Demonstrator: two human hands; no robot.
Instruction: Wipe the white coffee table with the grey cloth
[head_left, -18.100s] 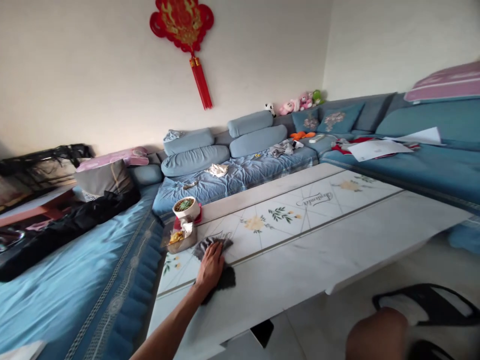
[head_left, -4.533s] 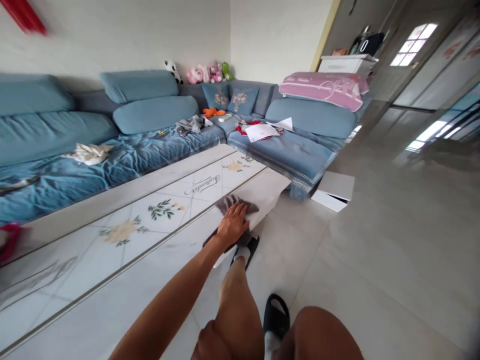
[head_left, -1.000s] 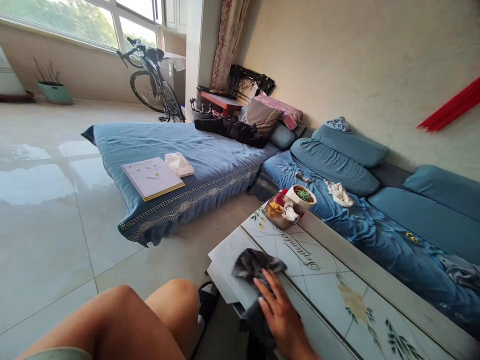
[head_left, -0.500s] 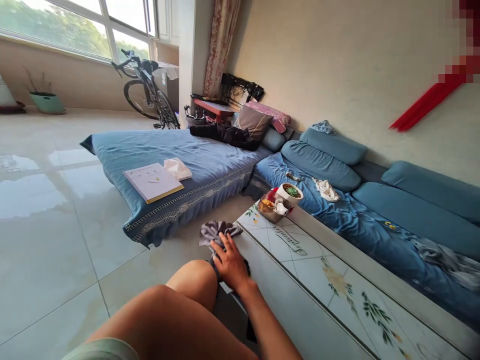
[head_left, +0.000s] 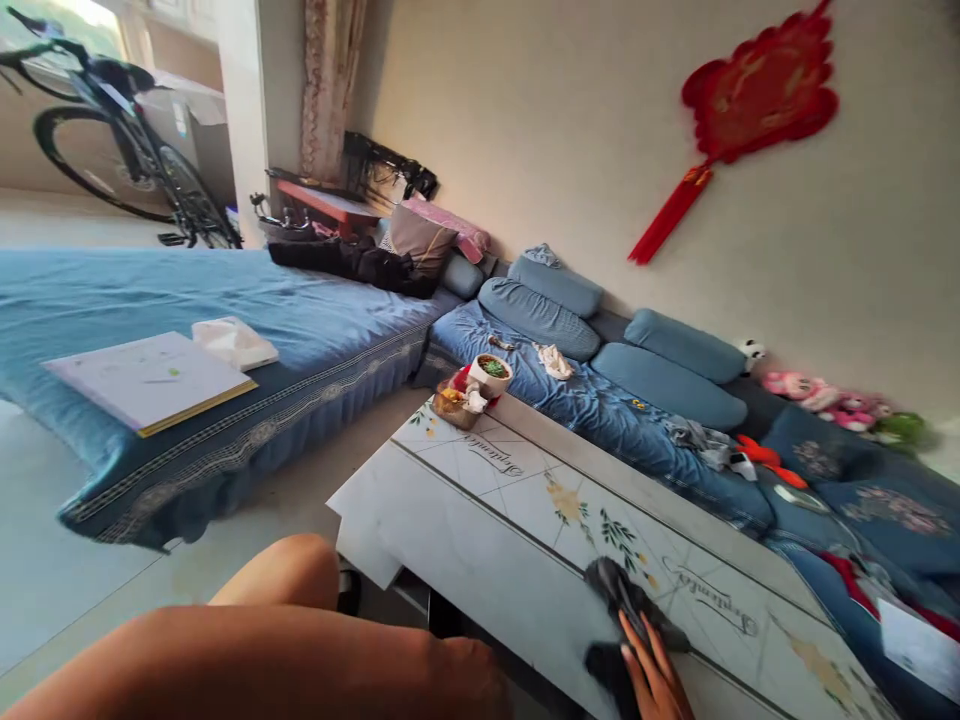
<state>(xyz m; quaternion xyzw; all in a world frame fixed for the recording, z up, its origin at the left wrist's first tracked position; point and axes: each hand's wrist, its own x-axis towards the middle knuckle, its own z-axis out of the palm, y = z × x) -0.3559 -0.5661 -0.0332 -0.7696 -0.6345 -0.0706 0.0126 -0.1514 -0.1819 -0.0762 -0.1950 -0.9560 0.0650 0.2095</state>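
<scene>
My right hand (head_left: 651, 665) lies palm down on a dark grey cloth (head_left: 616, 585), fingers stretched over it, pressing it against the near part of the long coffee table (head_left: 480, 530). Part of the cloth is bunched ahead of the fingertips, across the dark line along the tabletop. The table has printed flowers and lettering. My left hand is not in view. My bent bare legs (head_left: 285, 650) fill the lower left, beside the table's near side.
A small potted plant (head_left: 492, 372) and a brown see-through container (head_left: 454, 405) stand at the table's far end. A blue-covered daybed (head_left: 330, 310) bears a flat white box (head_left: 150, 380) and a tissue pack (head_left: 234, 343). A blue sofa (head_left: 540, 340) runs behind the table.
My right hand and the cloth have moved from the table's far-left end to the right and nearer. The view has turned right, bringing the red wall hanging and stuffed toys into sight.
</scene>
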